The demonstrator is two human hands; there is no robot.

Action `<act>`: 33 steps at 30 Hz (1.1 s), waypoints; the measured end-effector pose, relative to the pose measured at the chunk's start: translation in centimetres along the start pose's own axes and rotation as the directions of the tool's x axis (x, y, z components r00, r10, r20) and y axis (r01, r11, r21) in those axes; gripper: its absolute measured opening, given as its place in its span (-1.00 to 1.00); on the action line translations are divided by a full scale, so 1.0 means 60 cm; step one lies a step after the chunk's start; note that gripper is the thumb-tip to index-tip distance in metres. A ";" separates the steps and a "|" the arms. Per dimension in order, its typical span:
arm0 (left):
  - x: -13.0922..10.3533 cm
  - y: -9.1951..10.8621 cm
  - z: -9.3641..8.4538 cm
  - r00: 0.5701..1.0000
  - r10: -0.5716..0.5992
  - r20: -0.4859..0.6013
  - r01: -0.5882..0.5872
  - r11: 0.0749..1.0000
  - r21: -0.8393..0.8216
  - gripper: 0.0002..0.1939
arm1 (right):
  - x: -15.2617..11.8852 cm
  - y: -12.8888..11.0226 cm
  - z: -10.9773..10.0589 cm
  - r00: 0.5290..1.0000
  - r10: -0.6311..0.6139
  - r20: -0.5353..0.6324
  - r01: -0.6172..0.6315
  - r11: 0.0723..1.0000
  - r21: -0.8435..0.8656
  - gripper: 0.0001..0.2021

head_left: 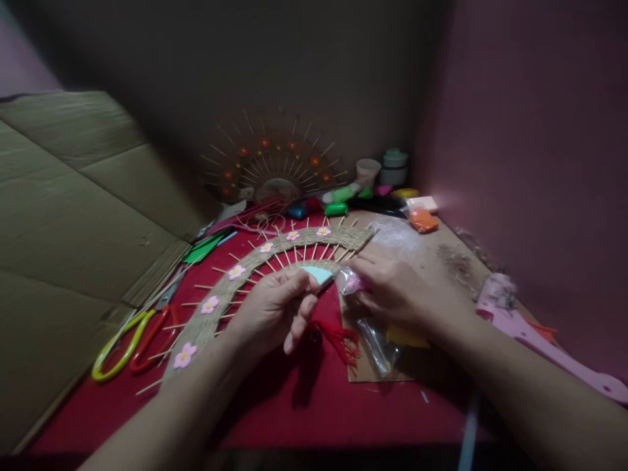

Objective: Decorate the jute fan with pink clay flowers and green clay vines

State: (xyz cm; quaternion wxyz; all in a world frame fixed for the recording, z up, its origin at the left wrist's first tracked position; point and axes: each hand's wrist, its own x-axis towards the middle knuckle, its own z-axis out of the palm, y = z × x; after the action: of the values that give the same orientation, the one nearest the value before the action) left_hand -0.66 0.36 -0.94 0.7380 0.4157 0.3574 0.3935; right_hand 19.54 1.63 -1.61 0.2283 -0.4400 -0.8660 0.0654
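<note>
My left hand (279, 304) is closed, pinching a light blue flat piece (318, 274) between thumb and forefinger. Just to its right, my right hand (392, 288) grips a small clear plastic packet (349, 281) with something pink inside. Behind and left of both hands lies an arch wrapped in twine (220, 288), with thin sticks poking out along both edges and pink flowers with yellow centres on it. Part of the arch is hidden by my left arm. A red tassel (341, 340) rests below the hands.
Scissors (122, 347) with yellow and red handles lie at left, beside a tall cardboard panel (73, 216). A similar arch with orange flowers (265, 142) leans at the back. Coloured packets, like the orange one (422, 220), and a pink glue gun-like tool (549, 347) lie around a cardboard sheet (360, 373).
</note>
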 end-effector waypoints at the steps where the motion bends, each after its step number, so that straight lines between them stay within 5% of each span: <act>1: 0.000 -0.001 -0.001 1.000 0.010 0.026 -0.009 1.000 -0.015 -0.77 | 0.000 0.000 -0.001 1.000 -0.002 0.001 0.002 1.000 0.002 -0.78; 10: 0.009 -0.004 -0.005 0.987 0.105 0.123 -0.099 0.993 -0.058 -0.88 | 0.001 -0.003 -0.010 0.993 0.095 -0.066 -0.077 0.969 0.234 -0.94; 17: 0.008 -0.007 -0.004 0.982 0.179 0.053 -0.184 0.975 0.121 -0.85 | 0.002 -0.012 -0.009 0.985 0.172 0.024 -0.137 0.685 0.716 -0.76; 24: 0.005 -0.015 -0.001 0.957 0.287 -0.031 -0.272 0.931 0.242 -0.91 | -0.003 -0.016 -0.008 0.985 0.149 -0.088 -0.035 0.668 0.744 -0.97; 33: 0.010 -0.023 0.006 0.978 0.204 -0.028 -0.190 0.947 0.258 -0.89 | -0.007 -0.026 0.003 0.985 0.005 -0.173 0.108 0.761 0.639 -0.97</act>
State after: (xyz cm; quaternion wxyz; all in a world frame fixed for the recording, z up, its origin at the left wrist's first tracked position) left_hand 0.32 0.28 -2.15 0.6255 0.5294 0.3816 0.4276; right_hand 18.55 0.36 -1.42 0.4379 -0.3140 -0.7805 0.3169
